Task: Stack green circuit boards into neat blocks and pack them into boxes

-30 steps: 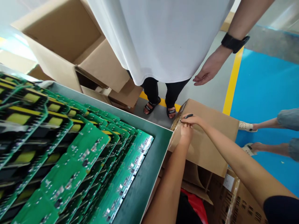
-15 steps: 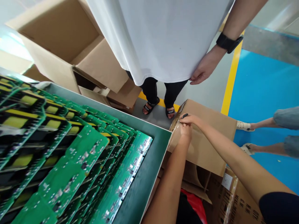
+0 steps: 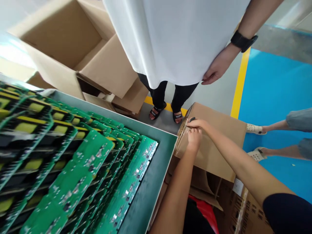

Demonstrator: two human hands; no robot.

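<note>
Much is cut off here. The person in front shows only as a white shirt [image 3: 177,35], black trousers and sandalled feet; the top edge trims the rest. A third person at three o'clock appears only as bare lower legs and pale sandals [image 3: 254,129]. What lies under the box flaps at five o'clock is mostly hidden, apart from a scrap of something red [image 3: 207,214].

The closed cardboard box [image 3: 219,143] sits just right of centre, its smooth brown top tilted, its near corner covered in shiny clear tape. The left hand [image 3: 194,139] rests on that taped corner, fingers curled down against it; whether they pinch anything cannot be told. The right hand [image 3: 199,123] lies just above it, at twelve o'clock of the left, fingers closed around a dark pen [image 3: 192,119] whose tip touches the box edge. Only the pen's end shows.

At nine o'clock a grey-green tray [image 3: 156,182] with a pale rim holds rows of green circuit boards [image 3: 80,172], flat and speckled with small parts, overlapping like tiles; the far rows blur. An open empty carton [image 3: 65,39] stands at eleven o'clock.

The other person's hand [image 3: 215,70], below a black wristband, hangs loosely curled against the shirt hem. The floor is grey concrete, with a yellow line [image 3: 239,84] bordering glossy blue paint [image 3: 275,97].
</note>
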